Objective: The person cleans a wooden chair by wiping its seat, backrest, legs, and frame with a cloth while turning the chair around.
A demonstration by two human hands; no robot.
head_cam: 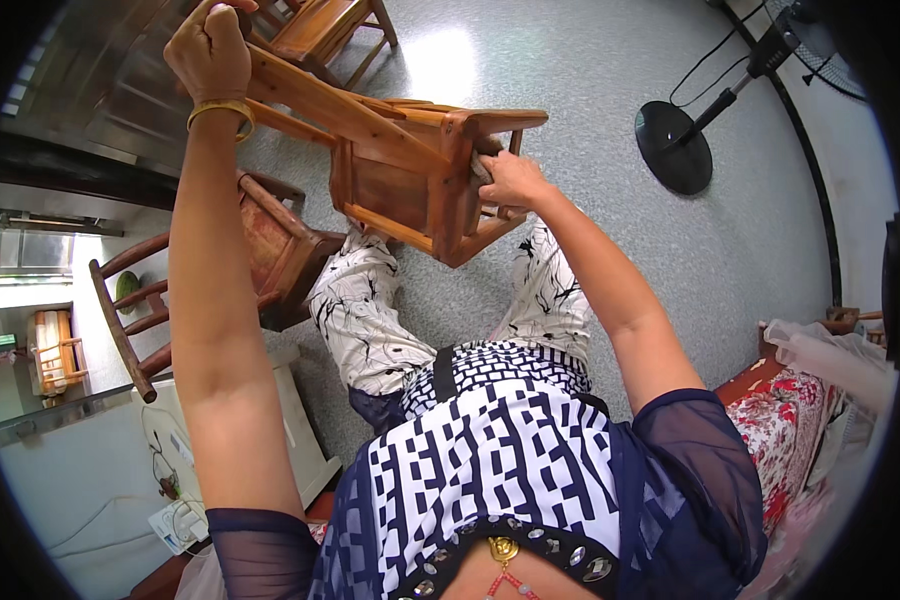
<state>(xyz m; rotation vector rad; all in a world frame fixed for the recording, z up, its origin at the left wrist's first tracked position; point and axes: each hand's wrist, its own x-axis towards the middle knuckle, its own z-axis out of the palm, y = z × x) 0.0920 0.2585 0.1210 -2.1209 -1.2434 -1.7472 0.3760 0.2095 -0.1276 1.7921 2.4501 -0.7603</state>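
Note:
A varnished wooden chair [390, 142] is tilted in front of my legs, its underside and legs turned towards me. My left hand [211, 52], with a yellow bangle at the wrist, is closed round the far end of a chair part at the top left. My right hand [511, 180] presses a greyish-brown cloth [482, 166] against the chair's frame at its right side. The fingertips are partly hidden by the frame.
A darker wooden chair [270, 240] stands to the left, close to my leg. Another wooden chair [322, 30] is at the top. A black pedestal fan [673, 148] stands at the right. A bed with floral bedding [784, 420] lies at the lower right; a white cabinet [300, 427] stands lower left.

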